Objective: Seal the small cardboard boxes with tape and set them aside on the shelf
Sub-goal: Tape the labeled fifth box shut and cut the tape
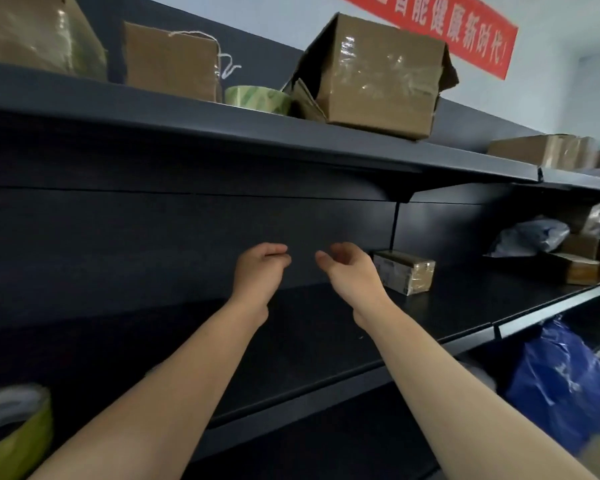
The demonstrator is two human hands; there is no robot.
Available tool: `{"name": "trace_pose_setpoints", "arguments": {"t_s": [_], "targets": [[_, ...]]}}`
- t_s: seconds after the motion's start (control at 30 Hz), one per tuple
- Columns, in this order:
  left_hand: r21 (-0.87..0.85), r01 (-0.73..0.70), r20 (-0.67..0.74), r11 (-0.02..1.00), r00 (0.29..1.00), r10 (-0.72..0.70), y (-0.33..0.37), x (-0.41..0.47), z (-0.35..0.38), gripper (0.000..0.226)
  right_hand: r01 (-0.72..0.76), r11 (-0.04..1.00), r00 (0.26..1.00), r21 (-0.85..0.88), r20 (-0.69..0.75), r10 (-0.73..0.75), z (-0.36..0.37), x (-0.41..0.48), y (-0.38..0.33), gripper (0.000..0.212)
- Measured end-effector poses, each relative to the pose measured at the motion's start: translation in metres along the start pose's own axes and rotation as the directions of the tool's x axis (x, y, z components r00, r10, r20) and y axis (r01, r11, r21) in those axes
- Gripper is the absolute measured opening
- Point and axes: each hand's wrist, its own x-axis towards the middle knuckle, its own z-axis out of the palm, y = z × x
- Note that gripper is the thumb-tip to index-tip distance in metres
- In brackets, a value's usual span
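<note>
The shelf [326, 327] in front of me is a flat dark navy, almost black, on both board and back panel. On it the small cardboard box [404, 271] is mid brown under glossy clear tape that throws pale streaks. Straight above that box the big carton [378, 74] is the same brown with shiny clear wrap. Above and left of the box the tape roll [257, 98] is pale green mottled with white, and further left is a white string [230, 65]. High above the box the banner [465, 32] is red with pale characters, on a whitish-blue wall [551, 81]. Below and right of the box a plastic bag [561, 386] is bright blue. Far down-left a second roll [18, 434] is yellow-green, with grey-white on top.
</note>
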Motion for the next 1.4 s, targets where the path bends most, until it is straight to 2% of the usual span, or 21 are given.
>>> {"name": "trace_pose_setpoints", "arguments": {"t_s": [0.2, 0.33, 0.53, 0.6, 0.67, 0.7, 0.77, 0.83, 0.9, 0.93, 1.1, 1.23, 1.33, 1.4], "targets": [[0.001, 0.046, 0.058, 0.999, 0.997, -0.046, -0.020, 0.030, 0.067, 0.022, -0.065, 0.998, 0.996, -0.023, -0.059, 0.064, -0.043, 0.036, 0.041, 0.051], [0.006, 0.077, 0.086, 0.997, 0.993, -0.077, -0.033, 0.052, 0.115, 0.022, -0.106, 0.994, 0.992, -0.030, -0.076, 0.103, -0.070, 0.070, 0.063, 0.041], [-0.003, 0.108, 0.108, 0.994, 0.988, -0.107, -0.047, 0.091, 0.179, 0.018, -0.108, 0.992, 0.990, -0.057, -0.098, 0.102, -0.096, 0.123, 0.100, 0.043], [0.003, 0.118, 0.113, 0.993, 0.987, -0.118, -0.051, 0.100, 0.196, 0.018, -0.119, 0.991, 0.990, -0.065, -0.090, 0.112, -0.105, 0.137, 0.109, 0.033], [0.004, 0.125, 0.109, 0.992, 0.986, -0.125, -0.053, 0.109, 0.210, 0.017, -0.128, 0.989, 0.988, -0.070, -0.095, 0.121, -0.117, 0.151, 0.117, 0.011], [0.003, 0.128, 0.108, 0.992, 0.986, -0.128, -0.055, 0.114, 0.217, 0.017, -0.124, 0.989, 0.989, -0.076, -0.096, 0.116, -0.122, 0.156, 0.119, 0.007], [0.007, 0.140, 0.111, 0.990, 0.984, -0.140, -0.057, 0.121, 0.229, 0.016, -0.124, 0.987, 0.990, -0.099, -0.087, 0.115, -0.132, 0.167, 0.124, 0.016], [0.011, 0.159, 0.119, 0.987, 0.980, -0.159, -0.060, 0.126, 0.242, 0.017, -0.137, 0.983, 0.987, -0.121, -0.102, 0.125, -0.141, 0.176, 0.131, 0.006], [0.021, 0.180, 0.126, 0.983, 0.975, -0.181, -0.064, 0.129, 0.255, 0.018, -0.160, 0.981, 0.984, -0.112, -0.095, 0.150, -0.150, 0.188, 0.141, 0.032], [0.028, 0.193, 0.129, 0.981, 0.972, -0.195, -0.066, 0.130, 0.262, 0.019, -0.183, 0.977, 0.980, -0.107, -0.100, 0.173, -0.155, 0.195, 0.147, 0.038], [0.070, 0.245, 0.143, 0.967, 0.957, -0.253, -0.081, 0.140, 0.292, 0.024, -0.243, 0.969, 0.964, -0.042, -0.117, 0.237, -0.185, 0.222, 0.174, 0.041], [0.114, 0.270, 0.191, 0.956, 0.938, -0.288, -0.091, 0.145, 0.310, 0.039, -0.264, 0.964, 0.959, 0.008, -0.101, 0.264, -0.200, 0.241, 0.193, 0.055], [0.122, 0.318, 0.221, 0.940, 0.915, -0.338, -0.096, 0.146, 0.322, 0.048, -0.316, 0.945, 0.947, 0.087, -0.027, 0.319, -0.206, 0.250, 0.203, 0.061], [0.098, 0.357, 0.233, 0.929, 0.899, -0.370, -0.098, 0.144, 0.330, 0.051, -0.341, 0.934, 0.940, 0.112, 0.035, 0.339, -0.209, 0.253, 0.207, 0.055]]}}
